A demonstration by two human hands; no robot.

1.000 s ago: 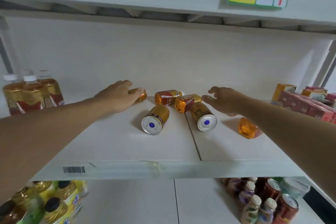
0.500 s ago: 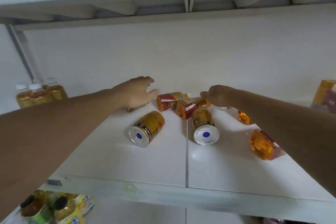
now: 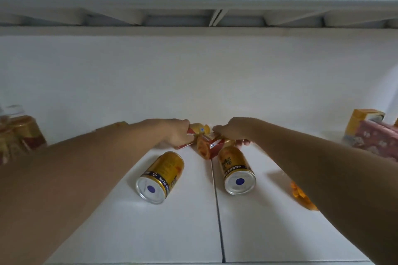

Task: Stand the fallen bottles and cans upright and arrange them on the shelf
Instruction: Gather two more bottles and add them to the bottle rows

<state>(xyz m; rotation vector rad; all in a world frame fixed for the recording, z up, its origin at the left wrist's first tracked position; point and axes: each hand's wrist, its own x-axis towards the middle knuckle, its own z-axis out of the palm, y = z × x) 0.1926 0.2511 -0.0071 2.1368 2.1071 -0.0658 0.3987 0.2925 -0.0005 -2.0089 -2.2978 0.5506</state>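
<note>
Cans (image 3: 161,176), 2 lying on white shelf (image 3: 269,232), white back wall (image 3: 193,75)

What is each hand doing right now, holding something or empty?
Left hand: fingers curled round a fallen red-labelled bottle.
Right hand: gripping another fallen bottle beside it.

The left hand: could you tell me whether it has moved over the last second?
Yes. The left hand has moved right, towards the seam between the shelf boards, and now grips the red-labelled amber bottle.
</note>
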